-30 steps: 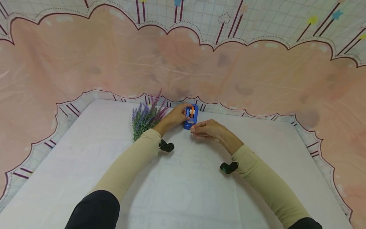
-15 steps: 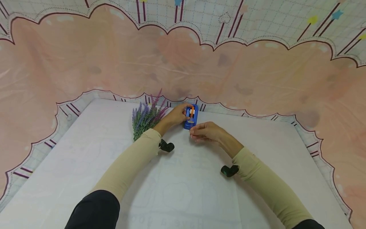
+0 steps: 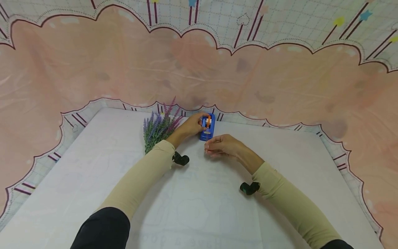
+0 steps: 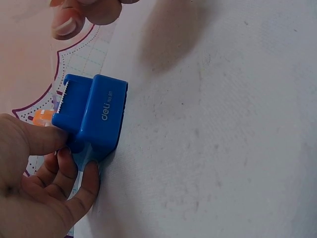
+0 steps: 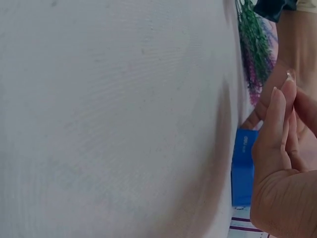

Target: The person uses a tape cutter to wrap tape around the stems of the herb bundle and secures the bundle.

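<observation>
On the white tabletop stands a blue tape dispenser with an orange hub and a toothed cutting edge. My left hand grips it from the left side, the thumb near the cutter end and the fingers curled against its side. Just in front of the dispenser, my right hand is raised off the table. Its thumb and fingertips pinch a bit of clear tape. A faint transparent strip appears to run between the dispenser and those fingertips in the left wrist view; most of it is hard to make out.
A bunch of purple and pink lavender sprigs lies left of the dispenser, partly behind the left forearm. The white tabletop reaches back to a patterned curtain, close behind the dispenser.
My right hand has drawn slightly toward me and to the left, away from the dispenser. My left hand and the dispenser have stayed in place.
</observation>
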`<act>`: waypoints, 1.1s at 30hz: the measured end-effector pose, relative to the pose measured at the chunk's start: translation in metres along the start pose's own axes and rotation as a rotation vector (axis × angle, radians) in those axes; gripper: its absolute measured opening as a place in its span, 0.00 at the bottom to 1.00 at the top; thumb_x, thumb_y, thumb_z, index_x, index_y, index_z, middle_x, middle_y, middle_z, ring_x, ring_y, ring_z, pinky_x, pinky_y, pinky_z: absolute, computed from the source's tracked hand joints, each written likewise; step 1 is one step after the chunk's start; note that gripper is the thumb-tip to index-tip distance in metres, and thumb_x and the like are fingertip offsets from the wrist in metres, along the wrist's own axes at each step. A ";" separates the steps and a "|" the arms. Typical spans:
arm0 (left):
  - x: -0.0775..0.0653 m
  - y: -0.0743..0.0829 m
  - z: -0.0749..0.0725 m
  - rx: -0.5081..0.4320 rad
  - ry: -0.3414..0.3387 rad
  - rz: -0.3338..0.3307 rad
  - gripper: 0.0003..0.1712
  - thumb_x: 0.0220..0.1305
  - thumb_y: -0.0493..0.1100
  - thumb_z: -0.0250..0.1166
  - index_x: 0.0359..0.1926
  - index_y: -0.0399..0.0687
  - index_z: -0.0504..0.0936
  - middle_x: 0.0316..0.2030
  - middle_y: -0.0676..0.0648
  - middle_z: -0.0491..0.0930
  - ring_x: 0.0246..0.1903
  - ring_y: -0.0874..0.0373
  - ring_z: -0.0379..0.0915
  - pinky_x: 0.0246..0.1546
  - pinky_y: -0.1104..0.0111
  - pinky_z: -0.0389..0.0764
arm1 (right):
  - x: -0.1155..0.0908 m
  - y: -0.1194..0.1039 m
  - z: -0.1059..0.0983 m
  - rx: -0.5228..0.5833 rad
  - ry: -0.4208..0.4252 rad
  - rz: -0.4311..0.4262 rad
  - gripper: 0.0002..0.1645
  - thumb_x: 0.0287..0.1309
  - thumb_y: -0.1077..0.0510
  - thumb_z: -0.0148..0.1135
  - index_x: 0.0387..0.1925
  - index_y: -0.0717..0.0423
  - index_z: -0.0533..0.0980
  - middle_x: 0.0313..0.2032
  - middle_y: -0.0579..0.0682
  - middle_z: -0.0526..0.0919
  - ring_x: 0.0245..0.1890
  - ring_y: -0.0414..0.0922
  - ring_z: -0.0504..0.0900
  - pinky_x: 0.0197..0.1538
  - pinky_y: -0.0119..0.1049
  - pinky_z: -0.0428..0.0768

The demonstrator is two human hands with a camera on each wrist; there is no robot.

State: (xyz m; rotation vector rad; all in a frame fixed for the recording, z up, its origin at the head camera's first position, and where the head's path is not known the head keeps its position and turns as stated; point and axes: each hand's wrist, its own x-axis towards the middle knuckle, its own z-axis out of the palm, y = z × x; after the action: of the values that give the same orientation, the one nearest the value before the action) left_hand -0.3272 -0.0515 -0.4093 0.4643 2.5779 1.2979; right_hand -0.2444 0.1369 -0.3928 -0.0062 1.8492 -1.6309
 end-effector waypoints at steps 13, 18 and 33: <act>-0.001 0.000 0.000 -0.005 0.006 0.024 0.36 0.66 0.31 0.66 0.73 0.48 0.68 0.32 0.45 0.70 0.31 0.55 0.64 0.35 0.65 0.67 | -0.003 0.002 0.001 -0.007 0.007 0.015 0.11 0.66 0.63 0.65 0.48 0.62 0.79 0.42 0.54 0.89 0.36 0.41 0.88 0.40 0.33 0.86; -0.001 0.000 0.000 -0.008 0.004 0.024 0.36 0.66 0.31 0.66 0.73 0.49 0.68 0.31 0.46 0.69 0.30 0.56 0.63 0.33 0.66 0.66 | -0.005 0.002 0.002 -0.004 0.004 0.024 0.10 0.66 0.63 0.65 0.48 0.62 0.79 0.40 0.52 0.89 0.35 0.41 0.88 0.40 0.33 0.86; -0.001 -0.002 0.000 -0.022 0.003 0.014 0.35 0.67 0.31 0.65 0.73 0.50 0.69 0.33 0.46 0.69 0.32 0.55 0.63 0.35 0.65 0.67 | -0.008 0.005 0.004 -0.023 -0.034 0.019 0.09 0.67 0.63 0.65 0.47 0.62 0.80 0.41 0.53 0.89 0.36 0.41 0.87 0.43 0.35 0.86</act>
State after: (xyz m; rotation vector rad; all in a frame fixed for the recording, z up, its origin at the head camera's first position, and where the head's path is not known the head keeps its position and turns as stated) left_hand -0.3268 -0.0525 -0.4108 0.4777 2.5647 1.3315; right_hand -0.2344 0.1377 -0.3935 -0.0263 1.8368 -1.5864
